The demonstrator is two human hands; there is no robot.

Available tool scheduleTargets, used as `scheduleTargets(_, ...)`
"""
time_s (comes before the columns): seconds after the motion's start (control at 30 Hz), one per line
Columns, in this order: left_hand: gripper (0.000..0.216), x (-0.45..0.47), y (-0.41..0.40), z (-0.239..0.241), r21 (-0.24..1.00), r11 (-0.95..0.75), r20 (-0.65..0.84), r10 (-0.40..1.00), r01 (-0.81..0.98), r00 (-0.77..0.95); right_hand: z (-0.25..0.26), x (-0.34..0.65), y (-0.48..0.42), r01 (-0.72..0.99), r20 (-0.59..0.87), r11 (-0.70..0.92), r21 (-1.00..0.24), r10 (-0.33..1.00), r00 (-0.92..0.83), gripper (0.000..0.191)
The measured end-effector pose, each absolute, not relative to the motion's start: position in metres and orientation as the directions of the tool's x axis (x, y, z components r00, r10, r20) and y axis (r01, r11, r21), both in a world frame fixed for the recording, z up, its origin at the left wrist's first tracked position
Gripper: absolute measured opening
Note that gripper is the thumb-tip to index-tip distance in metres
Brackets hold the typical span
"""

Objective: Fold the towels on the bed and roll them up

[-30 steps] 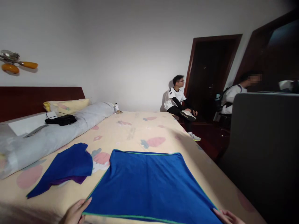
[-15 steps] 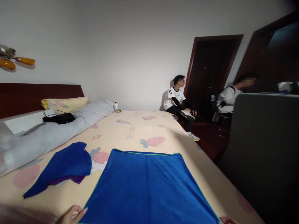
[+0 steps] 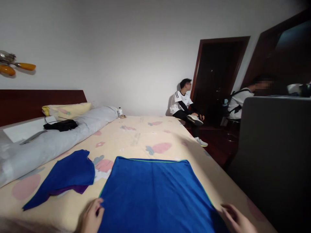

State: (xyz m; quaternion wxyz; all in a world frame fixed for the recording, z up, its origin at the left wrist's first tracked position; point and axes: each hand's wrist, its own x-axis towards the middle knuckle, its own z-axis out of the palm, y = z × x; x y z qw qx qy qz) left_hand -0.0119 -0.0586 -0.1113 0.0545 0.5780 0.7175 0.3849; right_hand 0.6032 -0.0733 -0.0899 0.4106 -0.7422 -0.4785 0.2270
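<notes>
Shows blue towel [image 3: 155, 194] spread flat on near end of bed [image 3: 145, 132], left hand [image 3: 91, 216] with fingers [image 3: 98, 207] closed on its left edge, right hand [image 3: 236, 220] with fingers apart at its right edge, and rumpled cloth [image 3: 65, 174] lying just left of it, not touching.

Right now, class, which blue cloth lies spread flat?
The green-edged blue towel between the left hand and right hand; the other blue cloth, left of it, is rumpled.
</notes>
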Motion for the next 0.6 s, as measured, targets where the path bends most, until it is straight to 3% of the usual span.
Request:
scheduleTargets(0.07,0.032,0.036,-0.036,-0.098,0.614,-0.19,0.402,0.91,0.766,-0.096,-0.075,0.551,-0.05,0.532,0.177,-0.004,-0.847,0.941,0.289,0.048)
scheduleTargets(0.13,0.043,0.086,-0.008,-0.086,0.602,-0.3,0.352,0.931,0.74,0.091,-0.062,0.492,-0.023,0.397,0.203,0.167,-0.903,0.978,0.051,0.044)
scheduleTargets(0.2,0.05,0.13,0.022,-0.076,0.594,-0.344,0.259,0.937,0.727,0.232,-0.056,0.438,0.006,0.111,0.078,0.091,-0.99,0.99,-0.12,0.047)
scheduleTargets(0.27,0.049,0.163,0.053,-0.071,0.58,-0.363,0.192,0.931,0.73,0.31,-0.057,0.399,0.036,-0.178,-0.044,-0.087,-0.98,0.972,-0.231,0.054)
scheduleTargets(0.3,0.046,0.176,0.067,-0.069,0.572,-0.367,0.175,0.929,0.733,0.327,-0.06,0.384,0.051,-0.226,-0.071,-0.131,-0.965,0.964,-0.255,0.055)
scheduleTargets(0.47,0.03,0.2,0.115,-0.071,0.478,-0.355,0.147,0.934,0.803,0.326,-0.081,0.365,0.109,-0.187,-0.119,-0.166,-0.968,0.964,-0.238,0.046)
scheduleTargets(0.6,0.031,0.184,0.137,-0.074,0.374,-0.336,0.108,0.942,0.865,0.319,-0.09,0.394,0.139,-0.028,-0.09,-0.094,-0.995,0.989,-0.119,0.046)
